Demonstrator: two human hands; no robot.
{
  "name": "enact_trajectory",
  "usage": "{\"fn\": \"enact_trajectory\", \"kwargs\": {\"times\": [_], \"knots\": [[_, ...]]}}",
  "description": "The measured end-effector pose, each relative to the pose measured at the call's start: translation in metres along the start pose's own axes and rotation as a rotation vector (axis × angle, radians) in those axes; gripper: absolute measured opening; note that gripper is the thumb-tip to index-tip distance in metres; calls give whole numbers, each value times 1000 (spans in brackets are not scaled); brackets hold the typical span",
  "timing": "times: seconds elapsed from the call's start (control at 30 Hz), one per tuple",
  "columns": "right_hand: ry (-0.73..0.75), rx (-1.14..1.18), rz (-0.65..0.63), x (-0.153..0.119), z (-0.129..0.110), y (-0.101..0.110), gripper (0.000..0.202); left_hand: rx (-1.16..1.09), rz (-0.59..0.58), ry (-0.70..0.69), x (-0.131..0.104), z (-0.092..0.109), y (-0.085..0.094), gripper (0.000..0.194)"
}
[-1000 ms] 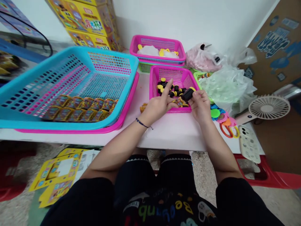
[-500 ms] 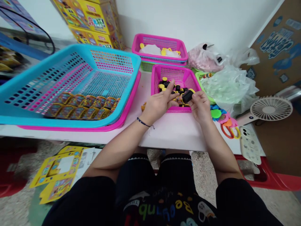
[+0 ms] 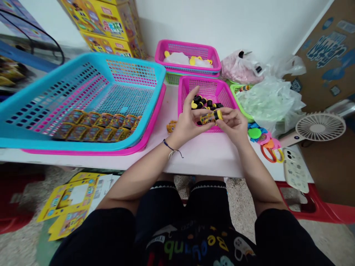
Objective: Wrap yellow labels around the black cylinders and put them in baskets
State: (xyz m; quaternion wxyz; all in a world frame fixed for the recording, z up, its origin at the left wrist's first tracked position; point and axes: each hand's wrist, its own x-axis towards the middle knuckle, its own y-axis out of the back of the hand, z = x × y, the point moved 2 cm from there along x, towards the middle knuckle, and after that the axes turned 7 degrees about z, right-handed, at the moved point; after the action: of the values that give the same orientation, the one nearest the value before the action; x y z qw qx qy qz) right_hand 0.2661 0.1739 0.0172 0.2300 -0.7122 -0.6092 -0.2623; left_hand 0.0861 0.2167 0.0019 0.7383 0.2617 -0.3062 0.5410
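Note:
Over the small pink basket (image 3: pixel 181 92) I hold a little black container (image 3: pixel 211 117) lying sideways, with a yellow rim at its right end and a printed yellow label round its side. My left hand (image 3: pixel 187 120) has its thumb and lower fingers about the left end, while its index finger points up. On the right end close the fingertips and thumb of my right hand (image 3: pixel 233 122). Several black containers with yellow rims (image 3: pixel 203 101) lie loose in the basket behind my hands. A printed yellow piece (image 3: pixel 171 126) sits by my left hand, partly hidden.
A large blue basket (image 3: pixel 149 142) at left holds rows of labelled containers (image 3: pixel 105 125). Behind stand stacked baskets (image 3: pixel 161 55) and yellow cartons (image 3: pixel 111 26). At right are plastic bags (image 3: pixel 271 99), scissors (image 3: pixel 268 153), a phone (image 3: pixel 295 170) and a small fan (image 3: pixel 317 127).
The container has turned so its printed label now faces me, and it has shifted slightly left. My left index finger has lifted, and my right fingers have closed further round the end.

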Motion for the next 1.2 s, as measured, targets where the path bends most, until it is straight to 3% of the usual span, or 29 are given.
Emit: {"fn": "enact_trajectory", "kwargs": {"times": [0.1, 0.2, 0.37, 0.57, 0.67, 0.77, 0.87, 0.97, 1.07, 1.2], "knots": [[-76, -90, -63, 2, -4, 5, 49, 87, -18, 14, -1, -1, 4, 102], [-143, -123, -129, 3, -7, 8, 44, 150, -71, 35, -2, 1, 7, 101], [-265, -53, -61, 3, -9, 6, 46, 210, -129, -19, -3, 2, 9, 102], [-465, -17, -16, 4, -5, 2, 52, 294, -137, -154, -7, -3, 9, 76], [-476, -70, -23, 2, 1, 0, 50, 327, -173, -212, -8, -6, 7, 63], [-364, -76, -27, 1, 6, -1, 52, 327, -132, -235, -9, -4, 4, 63], [-155, -63, -3, 0, 7, -1, 54, 255, 58, -142, -7, 1, 3, 86], [75, -265, -71, -5, 5, -6, 60, 166, 179, -23, -5, 2, 0, 103], [272, -571, -95, -13, 4, -13, 64, 109, 110, 91, -5, -1, -4, 105], [396, -780, 24, -23, 1, -18, 53, -79, 8, 242, -6, -4, -7, 105]]}}
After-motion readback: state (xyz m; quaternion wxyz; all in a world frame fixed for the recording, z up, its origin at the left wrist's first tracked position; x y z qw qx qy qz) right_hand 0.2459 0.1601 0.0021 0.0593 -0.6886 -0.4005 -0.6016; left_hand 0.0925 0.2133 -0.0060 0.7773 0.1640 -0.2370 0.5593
